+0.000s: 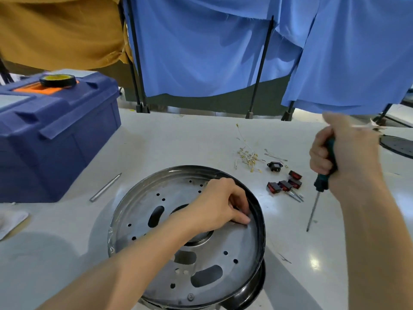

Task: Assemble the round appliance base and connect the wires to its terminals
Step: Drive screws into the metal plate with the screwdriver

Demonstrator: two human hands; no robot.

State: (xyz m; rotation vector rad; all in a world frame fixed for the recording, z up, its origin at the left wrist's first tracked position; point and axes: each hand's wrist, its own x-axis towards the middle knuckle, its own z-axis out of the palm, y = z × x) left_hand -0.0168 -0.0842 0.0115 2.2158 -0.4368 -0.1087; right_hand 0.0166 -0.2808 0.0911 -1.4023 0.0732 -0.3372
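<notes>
A round appliance base [237, 242], a silver metal disc pierced with small holes and long slots inside a raised black rim, lies flat on the white table [190, 135] in the near middle of the view. The left hand [219, 204] reaches over its centre from the near side, fingers curled, with the tips of thumb and forefinger [244, 220] set down on the disc just inside the right part of the rim. Whether they pinch some small part there is too small to tell.

The right hand [342, 153] is raised above the table, well apart from the base on its right, and its fingers are wrapped tightly round a green-and-black-handled screwdriver [321, 182]. The thin steel shaft points down and slightly toward the base, its tip near the table top. The hand is a little blurred.

Between the base and the screwdriver, farther back, lies a loose bunch of thin pale wires with yellow terminals [245, 154], touched by neither hand. Just beside them sit a small black socket [274, 164] and a cluster of black rocker switches with red faces [286, 184].

At the left stands a dark blue plastic toolbox [55, 135] with a black roll of tape [58, 80] on its lid, and a narrow flat metal strip [105, 187] lies between toolbox and base. Blue cloth [201, 52] and mustard cloth [55, 30] hang behind the table
</notes>
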